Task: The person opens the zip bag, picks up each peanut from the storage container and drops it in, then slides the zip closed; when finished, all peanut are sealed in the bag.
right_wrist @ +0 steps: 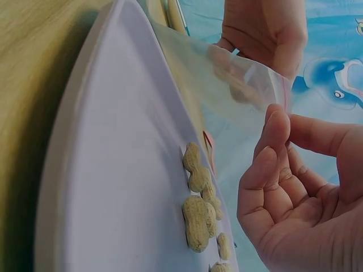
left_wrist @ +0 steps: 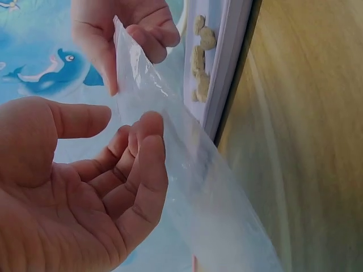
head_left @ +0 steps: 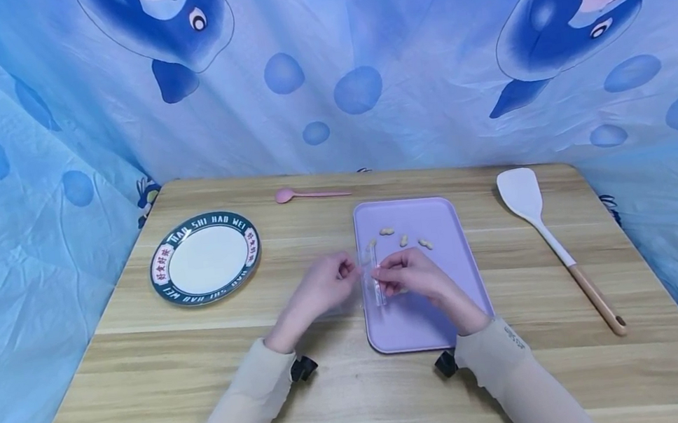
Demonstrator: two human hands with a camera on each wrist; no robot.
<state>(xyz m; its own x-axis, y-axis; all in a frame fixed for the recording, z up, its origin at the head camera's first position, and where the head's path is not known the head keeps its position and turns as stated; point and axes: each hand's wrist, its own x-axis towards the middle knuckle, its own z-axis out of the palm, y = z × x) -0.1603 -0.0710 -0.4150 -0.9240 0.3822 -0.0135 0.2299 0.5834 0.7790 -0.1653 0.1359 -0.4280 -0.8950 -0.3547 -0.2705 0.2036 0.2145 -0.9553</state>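
Observation:
A clear plastic bag [head_left: 379, 295] [left_wrist: 198, 170] [right_wrist: 195, 62] hangs between the hands, over the left side of a lilac tray [head_left: 412, 322] [right_wrist: 119, 147]. My right hand [head_left: 417, 276] [left_wrist: 125, 28] [right_wrist: 317, 192] pinches its edge between thumb and forefinger. My left hand [head_left: 319, 288] [left_wrist: 85, 181] [right_wrist: 266, 34] is beside the bag, thumb apart from loosely bent fingers; its fingertips are close against the film, and whether they touch it is unclear. Several unshelled peanuts [head_left: 403, 239] [left_wrist: 198, 59] [right_wrist: 196, 224] lie at the tray's far part.
A white plate with a dark green patterned rim [head_left: 173, 293] lies at the left of the wooden table [head_left: 362, 399]. A small pink spoon [head_left: 284, 195] is near the back edge. On the right lies a white spatula [head_left: 521, 195] with a wooden handle. Blue dolphin-print sheeting [head_left: 321, 65] surrounds the table.

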